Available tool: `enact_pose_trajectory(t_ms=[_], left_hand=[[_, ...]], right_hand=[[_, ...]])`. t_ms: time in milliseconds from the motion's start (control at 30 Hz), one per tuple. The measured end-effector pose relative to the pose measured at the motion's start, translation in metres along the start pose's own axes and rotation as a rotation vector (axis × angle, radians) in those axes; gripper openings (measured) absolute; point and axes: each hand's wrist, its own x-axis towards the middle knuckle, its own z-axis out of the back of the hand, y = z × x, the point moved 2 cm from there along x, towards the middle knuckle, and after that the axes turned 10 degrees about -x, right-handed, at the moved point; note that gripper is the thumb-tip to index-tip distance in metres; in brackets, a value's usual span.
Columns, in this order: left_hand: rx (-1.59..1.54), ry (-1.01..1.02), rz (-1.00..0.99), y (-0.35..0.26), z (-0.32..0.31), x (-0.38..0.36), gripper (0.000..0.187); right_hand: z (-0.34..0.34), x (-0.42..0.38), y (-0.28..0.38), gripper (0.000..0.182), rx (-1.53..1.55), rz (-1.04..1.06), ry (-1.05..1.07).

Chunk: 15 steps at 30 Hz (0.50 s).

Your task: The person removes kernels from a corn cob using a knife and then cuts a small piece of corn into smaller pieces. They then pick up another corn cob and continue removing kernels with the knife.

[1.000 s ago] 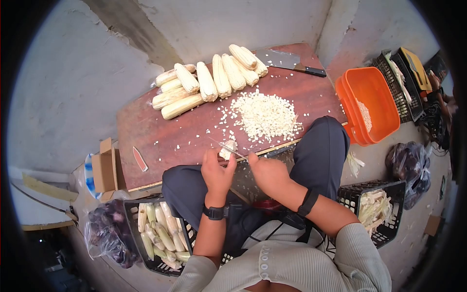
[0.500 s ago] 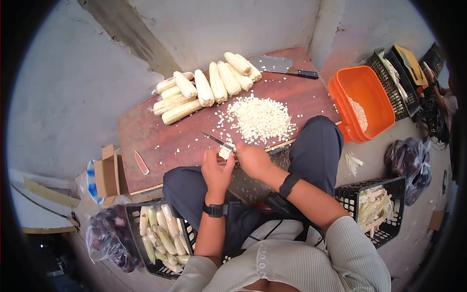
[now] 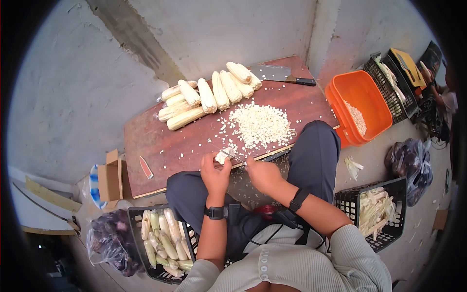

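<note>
My left hand (image 3: pixel 215 176) is closed around a short piece of corn cob (image 3: pixel 223 156) with pale kernels, over the near edge of the reddish board (image 3: pixel 170 153). In my right hand (image 3: pixel 265 177) is a small knife (image 3: pixel 237 157), its thin blade pointing left against the corn. A pile of loose kernels (image 3: pixel 260 125) lies on the board just beyond both hands. Farther back, several husked corn cobs (image 3: pixel 220 91) are lined up and partly stacked. Behind them rests a cleaver (image 3: pixel 277 74) with a black handle.
An orange bucket (image 3: pixel 334 104) with kernels inside stands at the right. Black crates hold corn ears (image 3: pixel 165 238) at lower left and husks (image 3: pixel 375 211) at lower right. A cardboard box (image 3: pixel 109 180) and a small red, pointed piece (image 3: pixel 146 167) are at left. Another person (image 3: pixel 443 95) is far right.
The knife has swung from pointing up and left above the corn piece to lying lower at its right side. My right hand has shifted slightly right and down.
</note>
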Motion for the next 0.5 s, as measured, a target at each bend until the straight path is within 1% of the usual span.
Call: enact_pose_trajectory(t_ms=[100, 200, 267, 367, 467, 500], left_hand=[[0.016, -0.01, 0.014, -0.005, -0.001, 0.0, 0.027], [0.097, 0.003, -0.009, 0.0, -0.002, -0.001, 0.027], [0.173, 0.019, -0.016, -0.004, -0.001, 0.0, 0.027], [0.166, 0.04, 0.026, -0.004, 0.0, 0.002, 0.027], [0.182, 0.054, 0.001, 0.001, -0.002, 0.004, 0.026], [0.182, 0.056, -0.044, 0.001, -0.003, 0.005, 0.026]], right_hand=[[-0.002, -0.002, 0.0, 0.01, -0.066, 0.009, -0.011], [-0.001, -0.001, 0.004, 0.008, -0.161, 0.014, -0.077], [0.0, 0.001, 0.007, 0.008, -0.208, 0.016, -0.077], [0.0, 0.005, 0.008, 0.008, -0.255, 0.034, -0.078], [0.004, 0.011, 0.007, 0.008, -0.292, 0.047, -0.048], [0.005, 0.014, 0.006, 0.008, -0.303, 0.05, -0.033]])
